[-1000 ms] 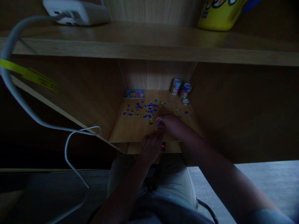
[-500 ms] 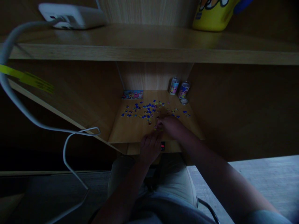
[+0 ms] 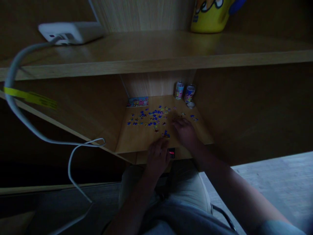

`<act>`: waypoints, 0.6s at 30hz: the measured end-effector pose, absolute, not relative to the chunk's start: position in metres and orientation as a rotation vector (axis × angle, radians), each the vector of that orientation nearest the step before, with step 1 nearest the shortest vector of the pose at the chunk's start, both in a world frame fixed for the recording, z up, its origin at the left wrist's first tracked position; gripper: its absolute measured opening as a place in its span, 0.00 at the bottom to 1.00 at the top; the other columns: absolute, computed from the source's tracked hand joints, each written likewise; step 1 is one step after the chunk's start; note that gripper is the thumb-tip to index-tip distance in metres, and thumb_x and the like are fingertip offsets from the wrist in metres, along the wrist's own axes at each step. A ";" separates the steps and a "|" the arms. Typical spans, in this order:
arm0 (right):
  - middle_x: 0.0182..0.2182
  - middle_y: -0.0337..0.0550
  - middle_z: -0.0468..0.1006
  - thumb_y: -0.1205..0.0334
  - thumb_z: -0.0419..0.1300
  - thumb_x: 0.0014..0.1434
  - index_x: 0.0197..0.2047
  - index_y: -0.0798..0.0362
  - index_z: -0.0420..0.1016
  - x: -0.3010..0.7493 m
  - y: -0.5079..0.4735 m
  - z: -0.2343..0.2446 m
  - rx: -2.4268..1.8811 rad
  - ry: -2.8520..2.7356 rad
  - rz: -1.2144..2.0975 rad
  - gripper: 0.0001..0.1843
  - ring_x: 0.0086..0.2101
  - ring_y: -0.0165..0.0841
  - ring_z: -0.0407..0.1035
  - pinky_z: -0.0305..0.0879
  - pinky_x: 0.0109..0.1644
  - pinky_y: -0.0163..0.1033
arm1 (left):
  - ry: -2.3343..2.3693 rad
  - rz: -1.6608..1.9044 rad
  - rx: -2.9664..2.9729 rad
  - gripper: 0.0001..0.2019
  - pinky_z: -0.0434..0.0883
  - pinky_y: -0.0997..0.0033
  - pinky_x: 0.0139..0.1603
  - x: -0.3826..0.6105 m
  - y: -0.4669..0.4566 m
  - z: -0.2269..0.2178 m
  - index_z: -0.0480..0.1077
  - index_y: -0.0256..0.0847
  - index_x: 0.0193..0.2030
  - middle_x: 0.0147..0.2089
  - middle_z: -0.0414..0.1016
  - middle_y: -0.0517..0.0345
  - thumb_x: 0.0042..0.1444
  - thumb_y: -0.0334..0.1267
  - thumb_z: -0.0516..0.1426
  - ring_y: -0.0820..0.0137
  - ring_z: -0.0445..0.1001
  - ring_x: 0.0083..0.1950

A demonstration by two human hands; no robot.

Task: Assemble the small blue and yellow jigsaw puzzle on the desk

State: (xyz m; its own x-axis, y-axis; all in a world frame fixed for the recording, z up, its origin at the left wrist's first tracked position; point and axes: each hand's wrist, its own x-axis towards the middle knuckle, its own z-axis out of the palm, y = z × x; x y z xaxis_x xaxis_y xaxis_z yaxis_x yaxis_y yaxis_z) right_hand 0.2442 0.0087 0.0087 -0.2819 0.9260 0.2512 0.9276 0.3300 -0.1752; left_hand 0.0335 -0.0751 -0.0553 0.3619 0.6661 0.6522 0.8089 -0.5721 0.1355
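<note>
1. Right hand (image 3: 184, 129): palm down above the board, fingers bent toward loose puzzle pieces. Cannot tell whether a piece is pinched; the fingertips are dim and blurred.
2. Left hand (image 3: 157, 155): palm down at the board's front edge, fingers loosely bent, tips just beside a small group of pieces (image 3: 166, 134), blue and yellow. Cannot tell whether it touches or grasps any.
3. Puzzle pieces (image 3: 156, 113): spread over the middle of the lower shelf (image 3: 134, 140), many blue, some yellow or pink. A few lie apart, beyond the right hand.
4. Containers: left can (image 3: 179, 91) and right can (image 3: 189, 94) stand upright at the back right corner, printed sides showing. Contents cannot be made out. A round metal disc (image 3: 190, 105) lies in front of the right can.
5. Picture card (image 3: 137, 101): at the back left; its print is too small to read.
6. Dark object with a red mark (image 3: 172, 152): below the front edge, near the left hand; hard to identify.
7. Upper shelf (image 3: 146, 49): carries a white box (image 3: 78, 32) with a cable (image 3: 61, 142) plugged in, and a yellow vessel (image 3: 207, 19), cut off at the top, its inside hidden.
</note>
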 end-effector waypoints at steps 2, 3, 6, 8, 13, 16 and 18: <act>0.64 0.57 0.81 0.71 0.56 0.71 0.64 0.55 0.82 0.242 0.006 0.006 -1.617 -2.325 0.007 0.23 0.62 0.48 0.70 0.62 0.70 0.52 | -1.360 -1.048 -2.439 0.25 0.73 0.48 0.70 0.030 -0.076 -0.048 0.68 0.40 0.73 0.67 0.79 0.38 0.71 0.38 0.63 0.51 0.78 0.68; 0.63 0.57 0.81 0.71 0.56 0.71 0.64 0.55 0.82 0.241 0.006 0.005 -1.603 -2.333 0.016 0.22 0.62 0.48 0.70 0.61 0.71 0.52 | -1.387 -1.070 -2.449 0.26 0.74 0.49 0.69 0.027 -0.077 -0.044 0.68 0.40 0.73 0.66 0.79 0.38 0.72 0.40 0.63 0.52 0.78 0.67; 0.66 0.57 0.79 0.71 0.57 0.71 0.67 0.55 0.80 0.239 0.006 0.007 -1.555 -2.338 0.047 0.25 0.66 0.49 0.67 0.59 0.73 0.54 | -1.426 -1.104 -2.496 0.24 0.76 0.51 0.68 0.020 -0.075 -0.032 0.68 0.38 0.72 0.65 0.79 0.38 0.73 0.44 0.62 0.53 0.79 0.65; 0.68 0.54 0.78 0.71 0.57 0.71 0.70 0.54 0.78 0.238 0.009 0.008 -1.474 -2.362 0.082 0.27 0.68 0.48 0.65 0.57 0.75 0.53 | -1.389 -1.071 -2.545 0.23 0.75 0.51 0.69 0.016 -0.072 -0.024 0.69 0.39 0.71 0.67 0.79 0.39 0.74 0.43 0.61 0.54 0.78 0.66; 0.70 0.47 0.78 0.73 0.55 0.71 0.73 0.50 0.75 0.239 0.016 0.006 -1.255 -2.428 0.181 0.30 0.69 0.42 0.66 0.56 0.78 0.51 | -1.318 -0.870 -2.589 0.18 0.74 0.48 0.68 0.015 -0.057 -0.011 0.75 0.42 0.69 0.67 0.81 0.45 0.76 0.39 0.58 0.54 0.79 0.65; 0.68 0.50 0.79 0.73 0.56 0.69 0.70 0.53 0.78 0.241 0.017 0.003 -1.292 -2.393 0.165 0.29 0.68 0.43 0.67 0.55 0.79 0.52 | -1.267 -0.810 -2.626 0.16 0.73 0.48 0.68 0.016 -0.045 -0.008 0.79 0.43 0.65 0.65 0.83 0.47 0.77 0.38 0.57 0.55 0.79 0.65; 0.66 0.52 0.80 0.72 0.57 0.69 0.67 0.55 0.80 0.242 0.015 0.002 -1.391 -2.345 0.126 0.26 0.66 0.45 0.69 0.56 0.78 0.52 | -1.220 -0.777 -2.672 0.15 0.72 0.48 0.68 0.017 -0.038 -0.007 0.80 0.43 0.64 0.64 0.84 0.48 0.77 0.39 0.56 0.56 0.78 0.66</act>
State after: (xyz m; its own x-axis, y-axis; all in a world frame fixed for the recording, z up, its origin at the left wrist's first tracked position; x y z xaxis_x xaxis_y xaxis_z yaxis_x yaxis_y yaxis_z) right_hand 0.2415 0.0153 0.0021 -0.4188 0.8574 0.2991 0.8204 0.4985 -0.2800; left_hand 0.0169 -0.0375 -0.0067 0.5478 0.6783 0.4897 0.7307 -0.6730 0.1148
